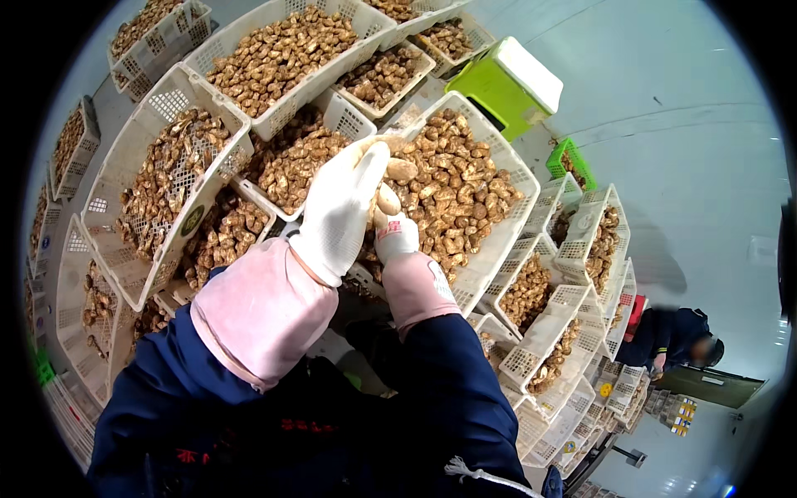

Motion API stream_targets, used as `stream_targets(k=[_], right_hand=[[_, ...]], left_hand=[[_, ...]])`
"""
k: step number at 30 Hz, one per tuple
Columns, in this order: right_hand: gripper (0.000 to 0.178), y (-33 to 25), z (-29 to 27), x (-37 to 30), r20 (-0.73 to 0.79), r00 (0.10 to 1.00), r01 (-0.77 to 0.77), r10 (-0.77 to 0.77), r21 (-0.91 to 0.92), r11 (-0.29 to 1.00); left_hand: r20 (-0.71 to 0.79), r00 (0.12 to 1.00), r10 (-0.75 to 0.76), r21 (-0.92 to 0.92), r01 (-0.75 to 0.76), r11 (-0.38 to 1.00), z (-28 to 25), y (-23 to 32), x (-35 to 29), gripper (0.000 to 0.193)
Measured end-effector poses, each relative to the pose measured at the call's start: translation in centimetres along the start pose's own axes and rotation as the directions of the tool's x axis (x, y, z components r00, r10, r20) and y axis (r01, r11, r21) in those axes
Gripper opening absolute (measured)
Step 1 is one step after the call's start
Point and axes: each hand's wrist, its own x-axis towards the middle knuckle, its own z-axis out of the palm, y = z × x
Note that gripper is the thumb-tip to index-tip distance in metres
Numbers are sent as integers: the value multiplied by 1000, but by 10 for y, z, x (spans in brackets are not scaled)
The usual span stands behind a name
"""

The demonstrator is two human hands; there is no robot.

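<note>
My left hand [344, 203], in a white knit glove with a pink cuff, is closed around a brown mushroom [402, 170] over a crate. Beside and just below it, my right hand [397, 238] wears a similar glove with red print. Between the two hands is a paler mushroom [388, 199], at the fingers of my right hand, which are partly hidden. Under both hands stands a white plastic crate [513, 217] heaped with brown mushrooms [461, 178].
More mushroom-filled crates surround me: a tilted one [187, 228] at left, a large one [241, 116] beyond, stacks [573, 282] at right. A green bin with a white lid [510, 87] and a small green basket [571, 166] stand further off. Another person [677, 339] bends at far right.
</note>
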Motion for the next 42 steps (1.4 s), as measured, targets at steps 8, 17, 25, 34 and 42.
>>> stream_targets(k=[8,17,25,34,42], right_hand=[[51,75,-10,-108,75,979,-138,190,929,343],[54,34,-106,-181,-117,936,239,332,903,-357],[69,21,-128,-196,-290,922,354,257,900,-256],[67,17,-124,-191,-424,797,277,431,890,363],[18,24,-143,-196,-819,561,343,121,363,866]], left_hand=[[92,995,-37,30,35,999,6,-6,2,35],[305,932,-194,224,128,966,4,-40,7,39],[585,680,-442,521,103,848,17,-57,-18,37],[402,897,-187,536,-65,842,11,-77,3,32],[416,895,-158,678,-189,710,20,-67,-4,26]])
